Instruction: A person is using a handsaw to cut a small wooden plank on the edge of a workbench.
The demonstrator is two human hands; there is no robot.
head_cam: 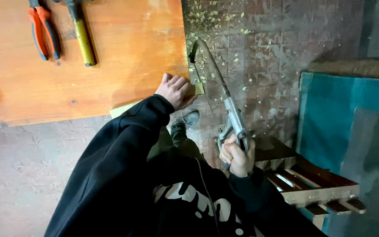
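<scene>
My left hand (174, 89) presses flat on a pale wooden piece (123, 108) at the edge of the orange-brown workbench (110, 57). Its end (199, 89) sticks out past the bench corner. My right hand (237, 156) grips the metal handle of a hacksaw (218, 83). The saw's frame runs up and left from my fist, and its far end sits by the protruding end of the wooden piece. Both arms wear black sleeves.
Orange-handled pliers (43, 30) and a yellow-handled tool (83, 37) lie on the bench's far side. Wood chips litter the tiled floor (259, 48). A wooden pallet (312, 184) and a teal panel (343, 118) stand at right. My shoe (188, 118) rests below the bench.
</scene>
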